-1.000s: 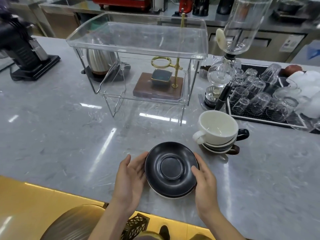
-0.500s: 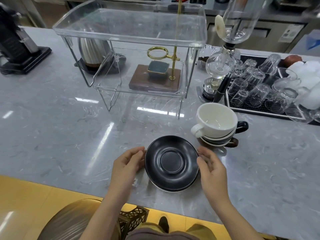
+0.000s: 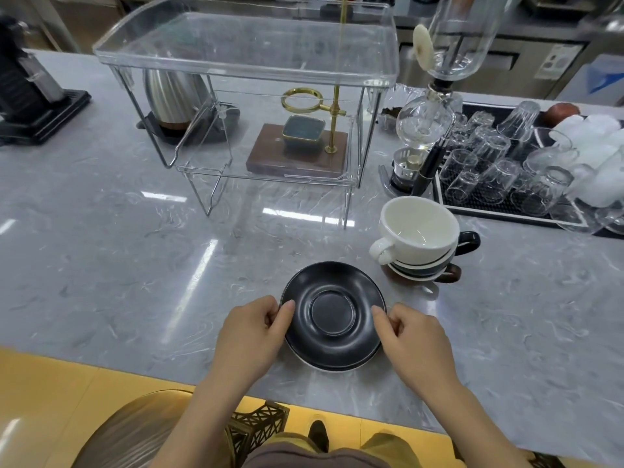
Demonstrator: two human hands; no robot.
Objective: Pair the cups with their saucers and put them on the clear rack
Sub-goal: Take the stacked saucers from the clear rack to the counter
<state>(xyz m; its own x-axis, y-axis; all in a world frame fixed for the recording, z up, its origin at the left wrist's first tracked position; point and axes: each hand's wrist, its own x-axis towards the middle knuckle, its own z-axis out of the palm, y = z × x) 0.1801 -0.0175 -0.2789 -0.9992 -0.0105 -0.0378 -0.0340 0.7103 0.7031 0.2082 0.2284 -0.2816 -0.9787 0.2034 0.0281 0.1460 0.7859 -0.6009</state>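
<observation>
A stack of saucers lies near the counter's front edge, a black saucer (image 3: 332, 312) on top and a white rim showing beneath it. My left hand (image 3: 253, 332) pinches the black saucer's left rim, thumb on top. My right hand (image 3: 413, 336) pinches its right rim the same way. To the right stands a stack of cups (image 3: 418, 244): a white cup on top, a black-handled one and a brown-handled one under it. The clear rack (image 3: 246, 62) stands behind, its top shelf bare.
A brass pour-over stand on a wooden base (image 3: 297, 153) and a steel kettle (image 3: 172, 96) sit behind the rack. A glass siphon brewer (image 3: 425, 123) and a black tray of upturned glasses (image 3: 499, 170) are at the right. A black grinder (image 3: 30, 92) stands far left.
Both hands closed in from beside the stack and now pinch the black saucer's rim. The view has shifted closer to the counter.
</observation>
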